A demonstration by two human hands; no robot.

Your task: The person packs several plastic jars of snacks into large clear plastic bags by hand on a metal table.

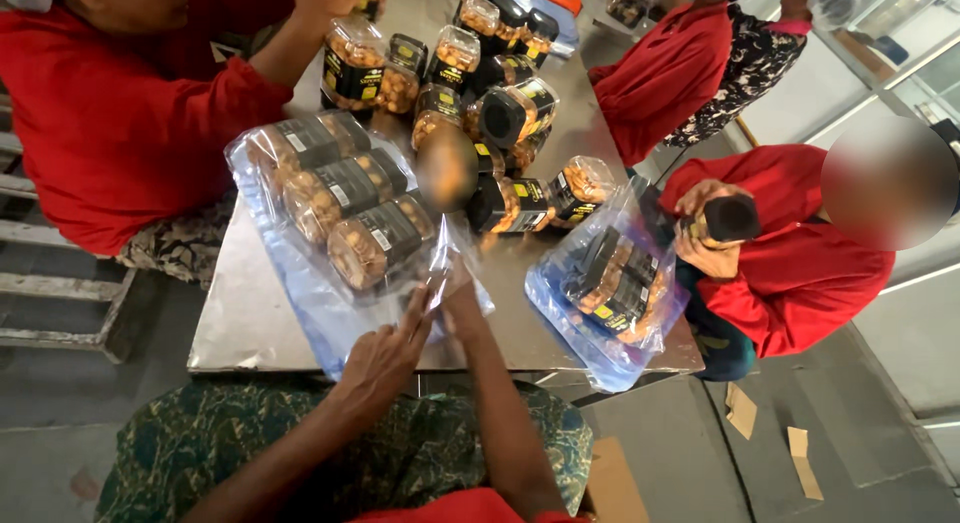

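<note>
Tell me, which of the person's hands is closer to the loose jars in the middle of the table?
Right. The right hand pinches the open edge of the clear bag, just below the loose jars. The left hand grips that edge farther back.

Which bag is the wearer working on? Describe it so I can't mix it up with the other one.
On the metal table, look at the near left side, just beyond the wearer's left hand and right hand. The clear plastic bag there holds three dark-labelled jars lying side by side; the other bag lies at the table's right edge.
</note>
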